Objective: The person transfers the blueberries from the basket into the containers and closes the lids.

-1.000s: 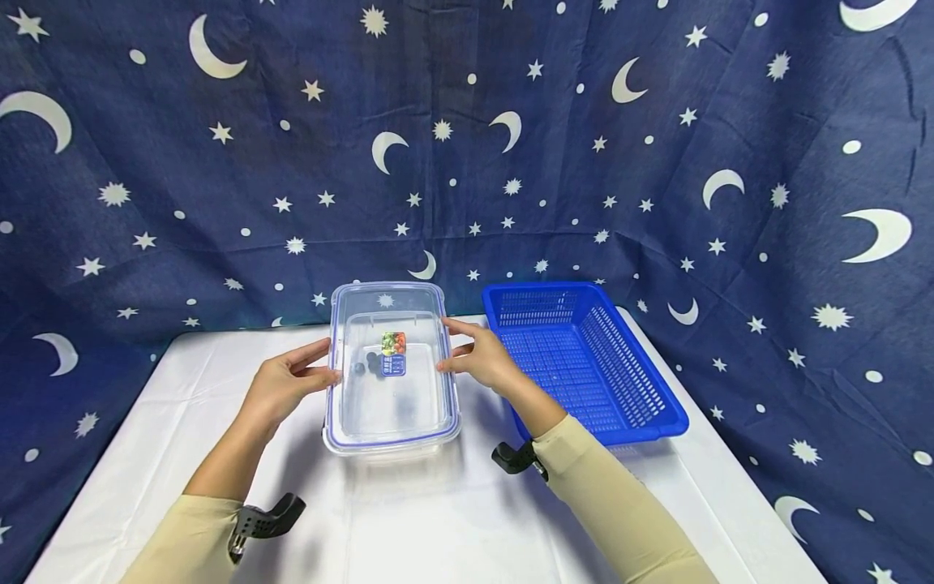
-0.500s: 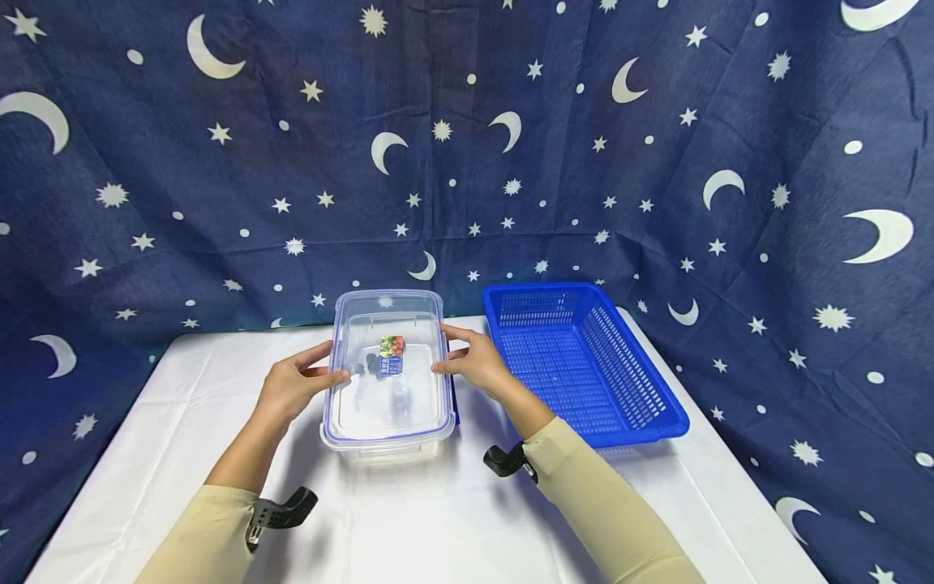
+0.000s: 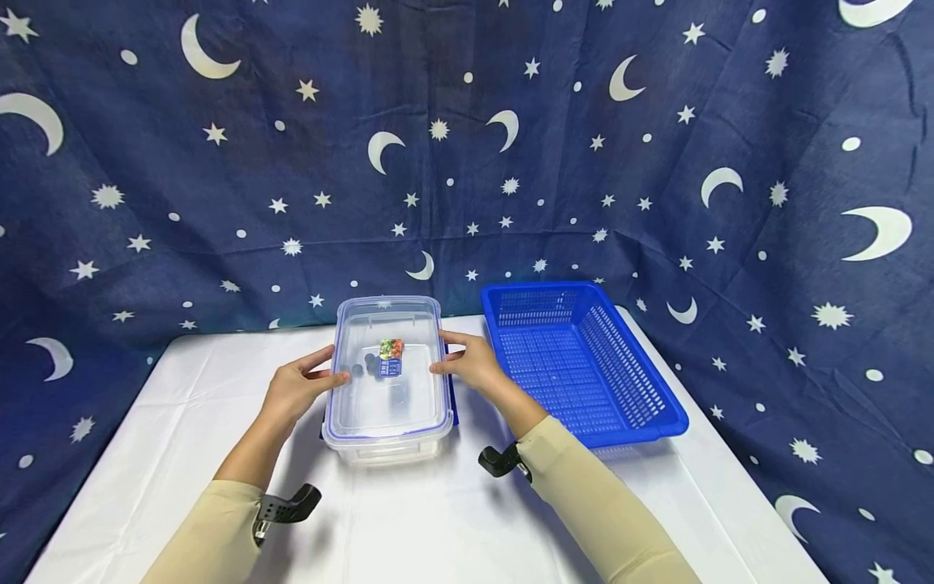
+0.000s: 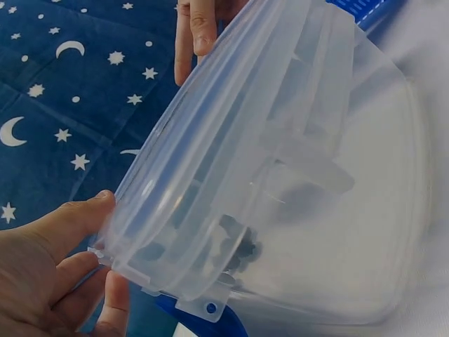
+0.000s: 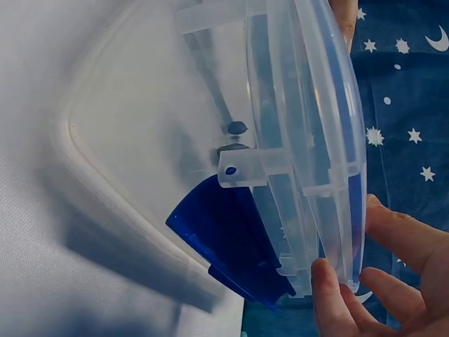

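A clear lid (image 3: pixel 416 405) with a blue seal and a fruit-printed label (image 3: pixel 390 358) lies over a clear rectangular food container (image 3: pixel 394 453). At its left edge, my left hand (image 3: pixel 295 388) holds the lid between thumb and fingers. My right hand (image 3: pixel 470 362) grips the opposite edge the same way. Through the plastic, several small dark round things (image 4: pixel 238 246) show on the container's floor. A blue side latch (image 5: pixel 228 235) hangs unfastened in the right wrist view. Whether the lid sits fully on the rim I cannot tell.
A blue slotted plastic basket (image 3: pixel 584 365) stands to the right of the container, close to my right forearm. Both rest on a white-covered table (image 3: pixel 190 438). A navy curtain (image 3: pixel 467 162) with moons and stars hangs behind.
Both hands have brought the lid down and slightly toward me over the container. The blue latch at its right side has come into view. The basket has stayed put.
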Demonstrator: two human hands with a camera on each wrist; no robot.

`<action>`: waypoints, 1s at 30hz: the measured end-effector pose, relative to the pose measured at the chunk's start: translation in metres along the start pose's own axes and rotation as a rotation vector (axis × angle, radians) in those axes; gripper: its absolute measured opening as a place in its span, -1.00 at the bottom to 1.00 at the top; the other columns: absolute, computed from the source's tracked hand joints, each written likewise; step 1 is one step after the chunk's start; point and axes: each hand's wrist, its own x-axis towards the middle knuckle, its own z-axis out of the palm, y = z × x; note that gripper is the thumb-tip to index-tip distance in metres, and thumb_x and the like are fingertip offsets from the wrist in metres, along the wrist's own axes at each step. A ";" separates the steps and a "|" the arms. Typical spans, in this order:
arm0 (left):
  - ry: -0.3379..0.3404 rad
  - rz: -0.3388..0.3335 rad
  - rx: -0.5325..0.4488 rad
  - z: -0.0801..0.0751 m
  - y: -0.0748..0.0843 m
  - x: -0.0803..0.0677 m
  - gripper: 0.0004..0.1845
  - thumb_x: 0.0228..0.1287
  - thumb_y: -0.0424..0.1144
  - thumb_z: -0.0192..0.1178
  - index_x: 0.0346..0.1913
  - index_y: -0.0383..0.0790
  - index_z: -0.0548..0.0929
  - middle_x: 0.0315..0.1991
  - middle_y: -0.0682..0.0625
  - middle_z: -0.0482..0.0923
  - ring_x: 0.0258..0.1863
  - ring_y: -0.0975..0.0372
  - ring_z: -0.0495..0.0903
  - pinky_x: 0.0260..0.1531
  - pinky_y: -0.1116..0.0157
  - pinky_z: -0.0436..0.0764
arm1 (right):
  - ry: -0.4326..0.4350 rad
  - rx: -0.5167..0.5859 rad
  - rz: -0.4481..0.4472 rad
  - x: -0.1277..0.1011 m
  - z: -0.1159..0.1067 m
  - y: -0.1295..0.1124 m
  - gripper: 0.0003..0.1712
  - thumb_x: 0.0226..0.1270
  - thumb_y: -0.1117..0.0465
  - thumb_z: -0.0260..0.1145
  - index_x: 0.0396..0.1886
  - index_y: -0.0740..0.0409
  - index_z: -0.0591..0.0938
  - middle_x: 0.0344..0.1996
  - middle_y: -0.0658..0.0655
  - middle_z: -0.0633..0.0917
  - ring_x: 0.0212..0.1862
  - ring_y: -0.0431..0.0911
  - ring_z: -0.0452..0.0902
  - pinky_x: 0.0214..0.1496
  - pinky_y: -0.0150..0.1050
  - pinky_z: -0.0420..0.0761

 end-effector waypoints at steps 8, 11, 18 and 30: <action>0.001 -0.003 -0.015 0.000 -0.004 0.000 -0.21 0.17 -0.03 0.43 0.43 -0.16 0.38 0.32 -0.31 0.40 0.29 -0.08 0.45 0.31 0.01 0.41 | -0.026 -0.024 0.003 0.002 0.001 0.003 -0.24 0.01 0.39 0.55 0.29 0.20 0.55 -0.08 0.31 0.70 -0.16 -0.03 0.65 -0.23 -0.33 0.65; 0.000 -0.003 -0.023 0.001 -0.004 0.000 -0.22 0.18 -0.03 0.42 0.42 -0.17 0.38 0.33 -0.30 0.40 0.28 -0.07 0.45 0.31 0.01 0.40 | -0.034 -0.022 0.011 0.002 0.001 0.003 -0.24 0.01 0.39 0.55 0.30 0.20 0.54 -0.08 0.31 0.70 -0.15 -0.04 0.64 -0.23 -0.34 0.64; 0.010 -0.007 -0.023 0.002 -0.008 0.002 -0.23 0.18 -0.02 0.42 0.42 -0.17 0.39 0.32 -0.28 0.41 0.28 -0.07 0.46 0.32 0.02 0.40 | -0.040 -0.019 0.013 0.003 0.001 0.005 -0.24 0.02 0.38 0.54 0.30 0.21 0.53 -0.02 0.30 0.68 -0.11 -0.02 0.64 -0.19 -0.32 0.65; 0.039 0.002 0.025 0.005 -0.014 0.003 -0.24 0.16 0.01 0.43 0.40 -0.13 0.43 0.10 -0.24 0.61 -0.09 0.38 0.52 -0.20 0.60 0.49 | -0.041 -0.020 0.008 0.003 0.003 0.009 -0.24 0.04 0.37 0.54 0.31 0.16 0.54 0.01 0.28 0.66 -0.12 -0.07 0.62 -0.23 -0.38 0.59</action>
